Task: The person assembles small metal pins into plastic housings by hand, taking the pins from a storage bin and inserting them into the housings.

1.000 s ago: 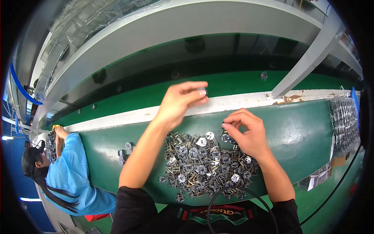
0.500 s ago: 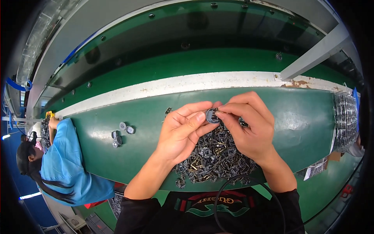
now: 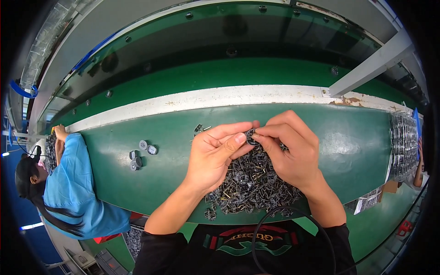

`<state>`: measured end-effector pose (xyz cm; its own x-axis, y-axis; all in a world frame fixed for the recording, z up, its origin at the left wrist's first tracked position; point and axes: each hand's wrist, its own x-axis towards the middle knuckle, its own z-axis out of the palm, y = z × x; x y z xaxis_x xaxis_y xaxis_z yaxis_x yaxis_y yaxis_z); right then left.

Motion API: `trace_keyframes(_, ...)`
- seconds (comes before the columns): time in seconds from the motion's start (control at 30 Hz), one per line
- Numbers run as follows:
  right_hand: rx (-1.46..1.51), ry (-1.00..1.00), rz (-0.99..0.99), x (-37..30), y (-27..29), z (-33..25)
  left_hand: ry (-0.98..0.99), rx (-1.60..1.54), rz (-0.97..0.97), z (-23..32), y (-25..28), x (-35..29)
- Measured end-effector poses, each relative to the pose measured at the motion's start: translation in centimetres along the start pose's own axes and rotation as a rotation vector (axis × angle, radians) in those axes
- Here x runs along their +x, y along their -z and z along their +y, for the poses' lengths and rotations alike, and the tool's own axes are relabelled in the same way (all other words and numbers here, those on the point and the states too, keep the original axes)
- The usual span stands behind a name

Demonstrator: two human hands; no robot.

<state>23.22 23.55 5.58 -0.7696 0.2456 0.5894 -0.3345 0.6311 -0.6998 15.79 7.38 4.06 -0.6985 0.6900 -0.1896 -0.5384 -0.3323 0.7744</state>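
Close together over the green table, my two hands meet at a small round grey housing [image 3: 250,136] with a dark insert in its face. My left hand [image 3: 208,156] pinches the housing by its rim between thumb and fingers. From the other side, my right hand [image 3: 291,149] has its thumb and fingertips closed at the dark insert, which they partly hide. Beneath both hands lies a heap of small black parts with metal pins [image 3: 252,185]. A few more pinned parts [image 3: 199,129] sit just beyond my left hand.
Several round grey housings [image 3: 136,163] lie on the table at left. A white rail [image 3: 206,97] divides the table from a green conveyor belt [image 3: 183,75] carrying spaced parts. Stacked clear trays [image 3: 403,144] stand at right. A co-worker in blue [image 3: 68,169] sits at left. A black cable [image 3: 256,238] loops before me.
The housing has turned slightly between my fingers, and its dark insert now fills more of the visible face. Parts on the conveyor have shifted to the right.
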Motion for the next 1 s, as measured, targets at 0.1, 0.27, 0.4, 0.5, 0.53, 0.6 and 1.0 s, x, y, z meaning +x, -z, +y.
trace_keyframes(0.1,-0.016,-0.018,-0.035,0.2,0.2,-0.1,-0.007,0.097,-0.031,0.1,0.1,0.0)
trace_keyframes(0.27,0.060,-0.061,-0.065,0.4,0.5,0.2,-0.036,0.214,-0.016,0.6,-0.2,0.0)
trace_keyframes(0.4,0.118,-0.108,-0.011,0.1,0.4,0.6,-0.045,0.200,-0.022,1.0,-0.5,0.5)
trace_keyframes(0.5,-0.030,0.114,0.104,0.0,0.2,0.5,-0.041,0.143,-0.023,0.9,-0.6,0.4)
trace_keyframes(0.53,-0.041,0.113,0.063,0.2,0.4,0.4,-0.045,0.160,-0.016,0.8,-0.5,0.3)
trace_keyframes(0.6,-0.055,0.113,0.023,0.2,0.5,0.3,-0.049,0.177,-0.011,0.7,-0.5,0.2)
trace_keyframes(1.0,0.093,-0.078,-0.166,0.0,0.8,1.8,-0.086,0.540,0.111,2.4,-0.1,2.8)
